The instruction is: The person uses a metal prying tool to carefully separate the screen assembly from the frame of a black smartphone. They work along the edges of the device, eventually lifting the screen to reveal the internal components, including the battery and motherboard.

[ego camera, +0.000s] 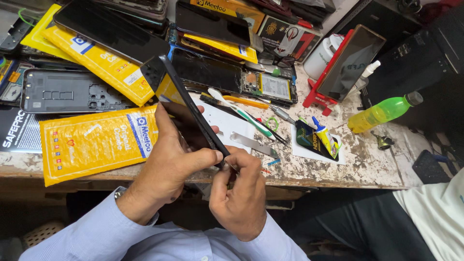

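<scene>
**Phone held edge-on, both hands at its lower end**

The left hand is closed around the lower part of a black phone, thumb lying across the near face and fingers wrapped behind it. The phone is held on edge and tilted, its upper end rising up and to the left, well clear of the workbench. The right hand is pinched narrow, thumb and forefinger pressed together at the phone's lower edge, just beside the left thumb; whether a small tool sits in that pinch cannot be told.

Just beyond the hands, on the bench, lie a flat metal blade and a white-and-green tool. To the right, a small glue tube rests on a dark phone part. To the left lies a yellow padded packet, with a grey phone frame above it. Farther right stand a red phone stand and a green bottle, lying on its side.
</scene>
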